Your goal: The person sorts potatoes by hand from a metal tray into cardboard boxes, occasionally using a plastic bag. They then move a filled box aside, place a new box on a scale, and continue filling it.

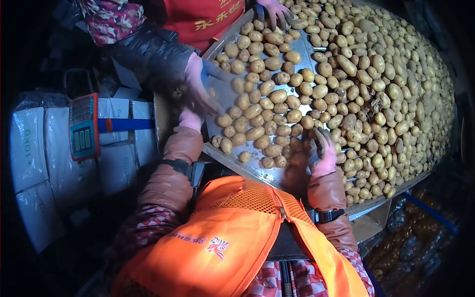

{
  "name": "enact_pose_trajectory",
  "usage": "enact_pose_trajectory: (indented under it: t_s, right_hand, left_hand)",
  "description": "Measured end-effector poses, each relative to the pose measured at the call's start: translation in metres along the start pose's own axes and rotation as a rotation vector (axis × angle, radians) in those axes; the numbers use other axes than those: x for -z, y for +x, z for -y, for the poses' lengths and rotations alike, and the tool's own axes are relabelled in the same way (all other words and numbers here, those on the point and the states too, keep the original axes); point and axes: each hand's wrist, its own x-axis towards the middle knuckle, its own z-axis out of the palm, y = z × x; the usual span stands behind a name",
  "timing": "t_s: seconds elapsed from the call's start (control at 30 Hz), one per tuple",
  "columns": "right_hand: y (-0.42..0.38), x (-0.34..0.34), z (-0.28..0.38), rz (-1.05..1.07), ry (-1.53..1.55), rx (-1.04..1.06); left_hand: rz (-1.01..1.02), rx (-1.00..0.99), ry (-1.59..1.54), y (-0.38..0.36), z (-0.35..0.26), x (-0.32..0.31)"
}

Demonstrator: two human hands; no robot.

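While working over potatoes (279, 96) on metal tray (250, 169), reaching among near-side ones with right hand (324, 152), fingers apart, loosely curved; calls for light contact. With left hand (190, 120) near tray's left edge, fingers too obscured to tell.

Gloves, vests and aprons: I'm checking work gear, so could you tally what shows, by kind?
Gloves: 4 (one partly hidden)
Orange vest: 1
Red apron: 1
Total: 6
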Motion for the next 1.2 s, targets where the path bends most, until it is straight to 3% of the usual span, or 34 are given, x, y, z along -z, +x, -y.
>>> enact_pose_trajectory:
  t_s: [0.13,0.23,0.37,0.43,0.47,0.57,0.7,0.77,0.97,1.1,1.2]
  right_hand:
    - [0.030,-0.009,0.025,0.057,0.059,0.103]
    - [0.053,-0.029,0.027,0.134,0.170,0.150]
    - [0.110,-0.081,0.059,0.223,0.078,0.254]
    - [0.143,-0.118,0.070,0.250,-0.066,0.355]
    - [0.153,-0.114,0.093,0.410,-0.208,0.243]
    - [0.171,-0.156,0.090,0.438,-0.275,0.217]
    - [0.184,-0.171,0.107,0.636,-0.453,0.079]
    - [0.182,-0.164,0.117,0.554,-0.399,0.069]
    - [0.192,-0.205,0.097,0.595,-0.203,-0.014]
    - [0.202,-0.199,0.102,0.634,-0.115,-0.066]
    - [0.206,-0.201,0.118,0.650,-0.212,-0.125]
  left_hand:
    - [-0.043,-0.142,-0.115,-0.002,-0.056,-0.018]
    - [0.085,-0.042,-0.338,-0.015,-0.101,0.008]
    - [0.227,0.154,-0.246,-0.026,-0.144,0.066]
    - [0.082,-0.036,-0.398,-0.030,-0.135,0.062]
    - [0.070,-0.042,-0.408,-0.030,-0.131,0.057]
    - [0.082,-0.061,-0.334,-0.024,-0.120,0.039]
    - [0.140,-0.034,-0.297,-0.021,-0.115,0.023]
    - [0.145,-0.025,-0.286,-0.021,-0.111,0.021]
    - [0.145,-0.025,-0.212,-0.030,-0.101,0.009]
    - [0.132,-0.041,-0.181,-0.029,-0.101,0.001]
    - [0.108,-0.068,-0.158,-0.025,-0.095,-0.008]
